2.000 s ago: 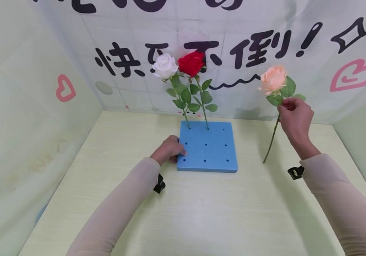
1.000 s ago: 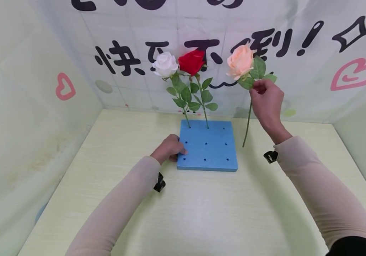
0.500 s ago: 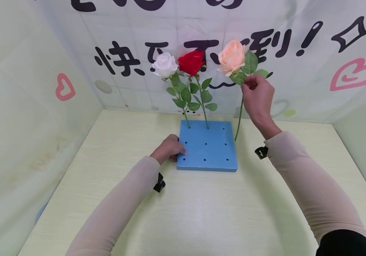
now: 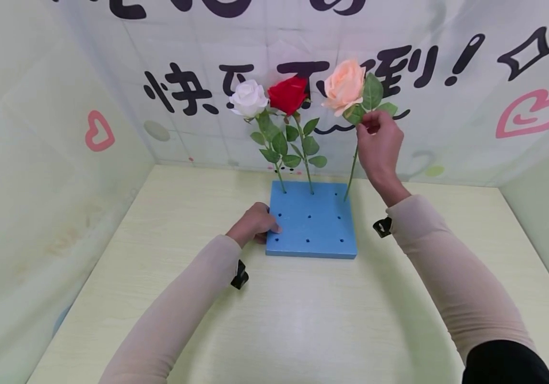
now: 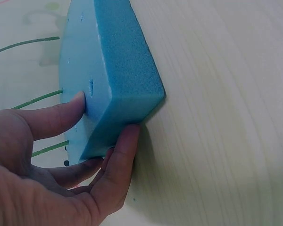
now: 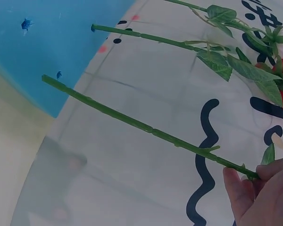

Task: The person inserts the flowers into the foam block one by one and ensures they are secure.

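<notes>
My right hand pinches the stem of a peach rose just below its leaves. In the right wrist view the free end of that rose stem hovers by the back-right corner hole of a blue foam block, apart from the hole. My left hand grips the block's left edge, with the thumb on top and fingers against the side, as the left wrist view shows. A white rose and a red rose stand in the block's back row of holes.
The block lies on a pale wooden table. Behind it hangs a white printed backdrop with black lettering and pink hearts. Cloth walls close in the sides.
My right hand has carried the peach rose leftward from the right side, bringing its stem end over the block's back-right corner. The left hand and the block have stayed in place.
</notes>
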The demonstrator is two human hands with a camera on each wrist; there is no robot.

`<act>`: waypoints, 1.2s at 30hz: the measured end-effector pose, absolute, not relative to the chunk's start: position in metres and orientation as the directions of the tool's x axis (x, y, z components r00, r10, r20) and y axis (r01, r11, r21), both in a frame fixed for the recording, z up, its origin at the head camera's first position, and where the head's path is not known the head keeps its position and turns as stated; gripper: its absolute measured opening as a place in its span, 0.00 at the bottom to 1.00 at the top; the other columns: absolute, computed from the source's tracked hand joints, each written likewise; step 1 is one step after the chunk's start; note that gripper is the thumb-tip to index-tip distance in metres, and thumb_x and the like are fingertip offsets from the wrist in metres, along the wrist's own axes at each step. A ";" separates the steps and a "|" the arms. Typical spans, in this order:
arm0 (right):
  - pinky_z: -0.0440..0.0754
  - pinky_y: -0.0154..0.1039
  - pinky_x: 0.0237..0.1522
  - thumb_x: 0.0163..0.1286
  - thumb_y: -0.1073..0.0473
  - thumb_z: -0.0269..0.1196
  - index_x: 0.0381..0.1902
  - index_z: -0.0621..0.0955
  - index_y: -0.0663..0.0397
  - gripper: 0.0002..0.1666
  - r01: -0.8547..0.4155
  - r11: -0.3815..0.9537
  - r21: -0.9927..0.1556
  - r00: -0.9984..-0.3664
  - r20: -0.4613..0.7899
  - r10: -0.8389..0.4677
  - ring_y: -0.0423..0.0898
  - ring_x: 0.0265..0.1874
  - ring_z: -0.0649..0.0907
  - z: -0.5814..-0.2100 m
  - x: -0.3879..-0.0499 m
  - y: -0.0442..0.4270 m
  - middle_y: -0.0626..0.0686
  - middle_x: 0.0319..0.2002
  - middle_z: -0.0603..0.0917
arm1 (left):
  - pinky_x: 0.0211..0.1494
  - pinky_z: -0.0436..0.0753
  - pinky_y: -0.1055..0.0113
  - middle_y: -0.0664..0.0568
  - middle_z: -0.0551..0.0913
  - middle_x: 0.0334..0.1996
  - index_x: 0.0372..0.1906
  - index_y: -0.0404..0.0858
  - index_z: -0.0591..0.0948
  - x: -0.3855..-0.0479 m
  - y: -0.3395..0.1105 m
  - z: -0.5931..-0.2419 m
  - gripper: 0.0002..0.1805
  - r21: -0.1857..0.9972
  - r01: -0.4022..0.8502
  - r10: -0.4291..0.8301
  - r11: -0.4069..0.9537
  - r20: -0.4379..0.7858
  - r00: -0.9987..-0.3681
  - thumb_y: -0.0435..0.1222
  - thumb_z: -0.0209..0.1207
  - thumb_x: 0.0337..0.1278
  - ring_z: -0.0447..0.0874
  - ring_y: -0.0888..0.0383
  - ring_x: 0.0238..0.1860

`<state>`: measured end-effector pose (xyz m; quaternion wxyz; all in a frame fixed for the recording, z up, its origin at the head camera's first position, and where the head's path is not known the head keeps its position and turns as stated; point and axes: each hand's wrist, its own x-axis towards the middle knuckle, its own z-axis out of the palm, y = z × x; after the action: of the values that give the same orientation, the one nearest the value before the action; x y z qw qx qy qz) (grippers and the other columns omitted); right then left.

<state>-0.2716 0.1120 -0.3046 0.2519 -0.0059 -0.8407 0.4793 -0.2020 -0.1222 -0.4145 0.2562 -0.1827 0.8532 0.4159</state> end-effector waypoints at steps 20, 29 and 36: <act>0.77 0.29 0.43 0.69 0.63 0.60 0.47 0.80 0.62 0.11 -0.283 0.472 -0.835 -0.847 0.448 0.285 0.44 0.40 0.80 -0.314 -0.281 0.104 0.57 0.43 0.83 | 0.38 0.87 0.57 0.40 0.77 0.55 0.71 0.33 0.62 -0.202 -0.122 -0.412 0.37 0.606 -0.527 -0.103 0.596 -0.593 -0.799 0.31 0.64 0.58 0.85 0.48 0.43; 0.77 0.29 0.43 0.69 0.63 0.60 0.47 0.80 0.62 0.11 -0.283 0.467 -0.838 -0.853 0.442 0.277 0.45 0.40 0.80 -0.317 -0.282 0.101 0.56 0.43 0.83 | 0.38 0.87 0.57 0.40 0.76 0.56 0.71 0.33 0.62 -0.203 -0.122 -0.414 0.37 0.601 -0.536 -0.110 0.592 -0.599 -0.793 0.31 0.64 0.58 0.84 0.48 0.45; 0.77 0.30 0.44 0.70 0.62 0.60 0.48 0.80 0.61 0.12 -0.264 0.472 -0.841 -0.864 0.424 0.271 0.44 0.41 0.79 -0.320 -0.281 0.100 0.56 0.44 0.83 | 0.38 0.87 0.57 0.41 0.76 0.56 0.70 0.33 0.63 -0.203 -0.121 -0.414 0.36 0.603 -0.531 -0.110 0.596 -0.594 -0.797 0.31 0.65 0.58 0.84 0.48 0.45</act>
<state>-0.2814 0.1002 -0.3205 0.2604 -0.0019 -0.8175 0.5137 -0.2026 -0.1215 -0.4136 0.2578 -0.1872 0.8552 0.4087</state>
